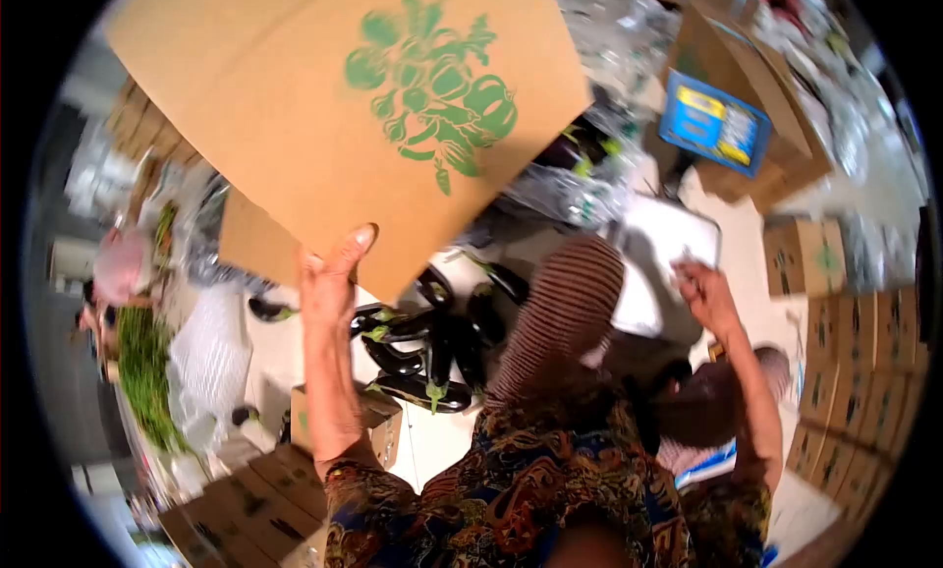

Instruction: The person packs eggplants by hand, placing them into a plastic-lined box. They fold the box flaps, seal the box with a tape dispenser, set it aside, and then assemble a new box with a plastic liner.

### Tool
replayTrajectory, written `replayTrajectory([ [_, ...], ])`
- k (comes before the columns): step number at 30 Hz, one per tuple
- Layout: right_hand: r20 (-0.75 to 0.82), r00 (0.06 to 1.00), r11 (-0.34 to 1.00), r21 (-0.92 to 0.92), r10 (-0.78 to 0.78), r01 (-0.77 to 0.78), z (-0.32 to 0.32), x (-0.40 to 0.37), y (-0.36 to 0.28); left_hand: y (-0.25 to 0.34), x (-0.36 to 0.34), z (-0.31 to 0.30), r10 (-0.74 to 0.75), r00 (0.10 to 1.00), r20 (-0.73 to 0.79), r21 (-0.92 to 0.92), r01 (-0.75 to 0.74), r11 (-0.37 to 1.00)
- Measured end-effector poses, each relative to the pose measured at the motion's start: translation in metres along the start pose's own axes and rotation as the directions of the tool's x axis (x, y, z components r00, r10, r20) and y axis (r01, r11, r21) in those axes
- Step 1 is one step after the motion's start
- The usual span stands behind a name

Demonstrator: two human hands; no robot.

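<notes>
My left hand (332, 273) grips the lower edge of a brown cardboard box (265, 106), thumb on the near face and the other fingers mostly hidden. Green vegetables are printed on that face, and the box is raised and tilted in front of me. Over the white platform of a scale (666, 244) hovers my right hand (707, 295), its fingers loosely bent and apart, with nothing visible in them. The scale's blue and yellow display (715, 124) stands beyond the platform. Several dark eggplants (437, 347) lie on the floor below the box.
More eggplants in clear plastic (575, 180) lie behind the raised box. An upright carton (756, 86) stands behind the display. Stacked cartons (855, 362) line the right, and others (255, 499) the lower left. Green stalks (147, 371) and another person (123, 263) are at left.
</notes>
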State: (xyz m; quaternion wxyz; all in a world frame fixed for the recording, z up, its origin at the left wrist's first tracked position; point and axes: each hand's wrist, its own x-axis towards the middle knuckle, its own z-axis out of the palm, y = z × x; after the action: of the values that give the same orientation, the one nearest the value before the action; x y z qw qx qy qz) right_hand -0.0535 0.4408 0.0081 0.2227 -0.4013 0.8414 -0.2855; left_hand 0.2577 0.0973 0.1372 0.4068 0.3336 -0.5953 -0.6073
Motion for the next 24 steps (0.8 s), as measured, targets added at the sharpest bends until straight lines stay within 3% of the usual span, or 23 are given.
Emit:
replayTrajectory([
  [1,-0.090,0.995,0.999,0.006,-0.037,0.038,-0.014,-0.005,-0.019,0.014,0.005,0.018,0.025,0.996,0.080,0.272,-0.046,0.961],
  [3,-0.356,0.890,0.959,-0.102,-0.284,0.265,-0.038,-0.018,-0.064,0.030,0.018,0.059,-0.006,0.963,0.270,0.418,-0.111,0.902],
  [4,-0.441,0.849,0.957,-0.132,-0.292,0.260,-0.048,-0.030,-0.083,0.035,0.025,0.081,0.015,0.921,0.389,0.469,-0.212,0.858],
  [5,-0.510,0.757,0.912,-0.255,-0.409,0.321,-0.060,-0.042,-0.097,0.038,0.031,0.102,0.038,0.868,0.495,0.500,-0.320,0.805],
  [7,-0.512,0.658,0.804,-0.535,-0.552,0.259,-0.085,-0.074,-0.126,0.038,0.045,0.136,-0.015,0.705,0.709,0.505,-0.492,0.709],
  [8,-0.496,0.548,0.681,-0.704,-0.674,0.200,-0.092,-0.083,-0.123,0.037,0.054,0.150,0.028,0.555,0.831,0.405,-0.639,0.654],
  [10,-0.450,0.547,0.502,-0.863,-0.706,-0.061,-0.106,-0.105,-0.130,0.032,0.064,0.184,0.183,0.288,0.940,0.128,-0.795,0.592],
  [11,-0.445,0.613,0.427,-0.884,-0.652,-0.188,-0.114,-0.114,-0.136,0.029,0.064,0.201,0.250,0.143,0.958,-0.017,-0.837,0.547],
  [13,-0.493,0.809,0.365,-0.852,-0.320,-0.375,-0.126,-0.126,-0.147,0.030,0.064,0.236,0.193,-0.044,0.980,-0.130,-0.879,0.458],
  [15,-0.495,0.865,0.328,-0.834,-0.086,-0.445,-0.131,-0.136,-0.135,0.017,0.067,0.269,0.157,-0.164,0.974,-0.213,-0.898,0.384],
  [17,-0.406,0.899,0.574,-0.781,-0.163,-0.248,-0.134,-0.141,-0.121,0.009,0.062,0.299,0.221,-0.240,0.945,-0.300,-0.904,0.303],
  [18,-0.324,0.946,0.636,-0.734,-0.017,-0.240,-0.134,-0.142,-0.109,0.005,0.061,0.310,0.252,-0.275,0.928,-0.339,-0.904,0.260],
  [19,-0.223,0.967,0.696,-0.675,0.123,-0.244,-0.130,-0.145,-0.093,-0.001,0.061,0.319,0.283,-0.284,0.916,-0.357,-0.901,0.249],
  [21,-0.126,0.987,0.775,-0.613,0.097,-0.154,-0.122,-0.142,-0.073,-0.015,0.062,0.339,0.348,-0.302,0.888,-0.391,-0.894,0.221],
  [22,-0.137,0.988,0.847,-0.514,0.074,-0.135,-0.116,-0.138,-0.068,-0.017,0.061,0.360,0.107,-0.176,0.979,-0.186,-0.977,0.101],
  [24,-0.117,0.984,0.921,-0.353,0.132,-0.165,-0.109,-0.124,-0.066,-0.050,0.077,0.387,0.502,-0.174,0.847,-0.261,-0.959,0.108],
])
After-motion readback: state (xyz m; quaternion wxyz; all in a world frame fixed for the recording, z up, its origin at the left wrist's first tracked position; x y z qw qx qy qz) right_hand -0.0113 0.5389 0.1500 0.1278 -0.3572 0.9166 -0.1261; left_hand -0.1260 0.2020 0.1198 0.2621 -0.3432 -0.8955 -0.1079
